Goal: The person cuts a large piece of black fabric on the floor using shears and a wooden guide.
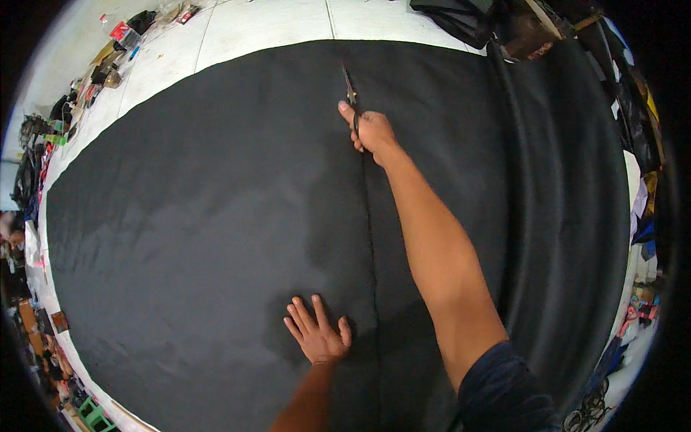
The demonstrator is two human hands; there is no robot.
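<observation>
A wide sheet of black fabric (187,216) lies spread over the white floor. My right hand (374,133) is stretched far forward and grips a pair of scissors (350,93), blades pointing away from me near the sheet's far edge. From the scissors a long cut line runs back toward me through the fabric, between my two arms. Left of that line, close to me, my left hand (317,333) rests flat on the fabric with fingers spread and nothing held.
On the right the black material bulges into long folds (533,201). White floor tiles (266,25) show beyond the far edge. Clutter lines the left wall, including a plastic bottle (108,23) and a green stool (95,414). Black bags (461,18) sit at the far right.
</observation>
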